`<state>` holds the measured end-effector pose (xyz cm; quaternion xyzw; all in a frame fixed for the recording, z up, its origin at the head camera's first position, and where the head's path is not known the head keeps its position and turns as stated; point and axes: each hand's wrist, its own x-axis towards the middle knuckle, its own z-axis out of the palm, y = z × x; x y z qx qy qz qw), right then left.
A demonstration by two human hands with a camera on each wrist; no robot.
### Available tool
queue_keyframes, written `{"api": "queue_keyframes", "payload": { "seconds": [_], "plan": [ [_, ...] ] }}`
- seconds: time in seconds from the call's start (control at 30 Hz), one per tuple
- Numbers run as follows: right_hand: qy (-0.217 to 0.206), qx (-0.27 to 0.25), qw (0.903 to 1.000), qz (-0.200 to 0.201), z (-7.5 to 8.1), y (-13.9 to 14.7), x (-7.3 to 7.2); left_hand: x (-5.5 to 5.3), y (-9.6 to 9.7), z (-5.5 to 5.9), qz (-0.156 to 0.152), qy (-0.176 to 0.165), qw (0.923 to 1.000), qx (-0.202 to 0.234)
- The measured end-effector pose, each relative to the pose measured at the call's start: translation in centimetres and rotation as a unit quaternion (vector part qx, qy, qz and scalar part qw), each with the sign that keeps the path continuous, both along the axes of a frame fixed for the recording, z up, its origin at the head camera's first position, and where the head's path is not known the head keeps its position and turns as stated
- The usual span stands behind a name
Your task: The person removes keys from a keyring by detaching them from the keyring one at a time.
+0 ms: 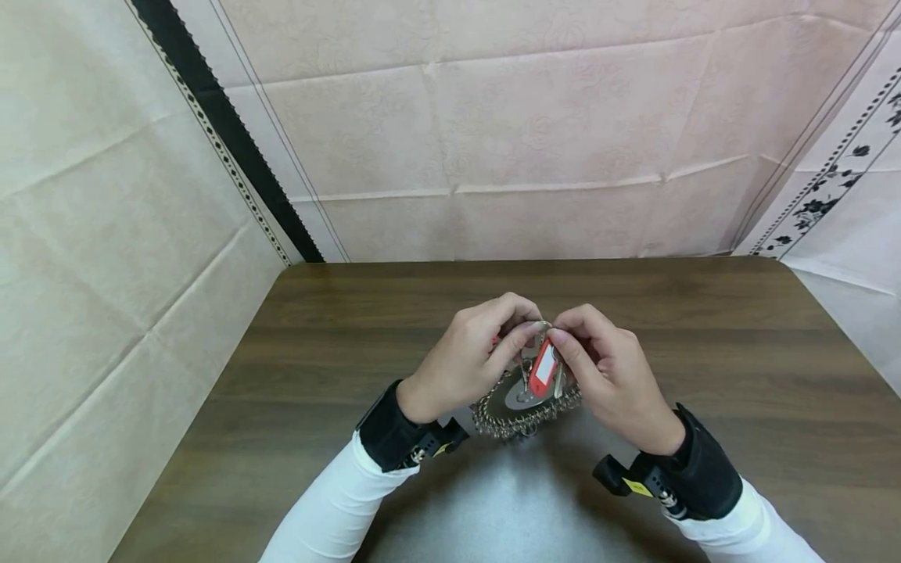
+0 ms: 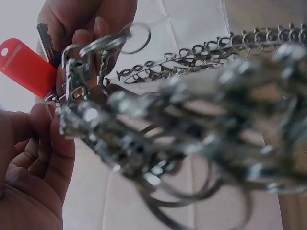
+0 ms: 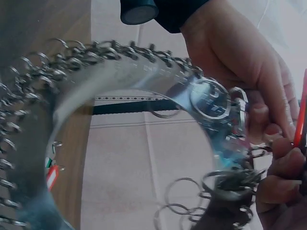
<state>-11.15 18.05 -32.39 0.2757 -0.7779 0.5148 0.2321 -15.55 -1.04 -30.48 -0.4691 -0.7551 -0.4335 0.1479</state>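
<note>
Both hands meet above the table, at the far edge of a flat metal hoop (image 1: 501,408) fringed with many small metal rings and hooks. My left hand (image 1: 475,348) pinches a small metal ring there between thumb and fingertips. My right hand (image 1: 615,371) pinches beside it, at the top of a red key tag (image 1: 543,369) with a white label. Near that tag hangs a key (image 1: 559,381); a toothed key (image 2: 46,43) also shows next to the tag in the left wrist view. The fingers partly hide where the rings join.
The hoop is held over a wooden table (image 1: 317,375). Another red tag (image 3: 53,177) with a green piece beside it appears at the left of the right wrist view. Pale patterned cloth (image 1: 549,141) hangs behind the table and at its sides.
</note>
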Motion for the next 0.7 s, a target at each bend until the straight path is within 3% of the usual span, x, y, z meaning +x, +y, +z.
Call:
{"api": "queue_keyframes", "payload": {
  "seconds": [0.4, 0.7],
  "plan": [
    [0.006, 0.030, 0.9987, 0.042, 0.43, 0.41, -0.13, -0.06, -0.34, 0.23, 0.002, 0.041, 0.9976, -0.056],
    [-0.004, 0.036, 0.9986, 0.038, 0.43, 0.43, -0.13, -0.10, -0.31, -0.01, 0.010, 0.051, 0.9970, -0.058]
  ]
}}
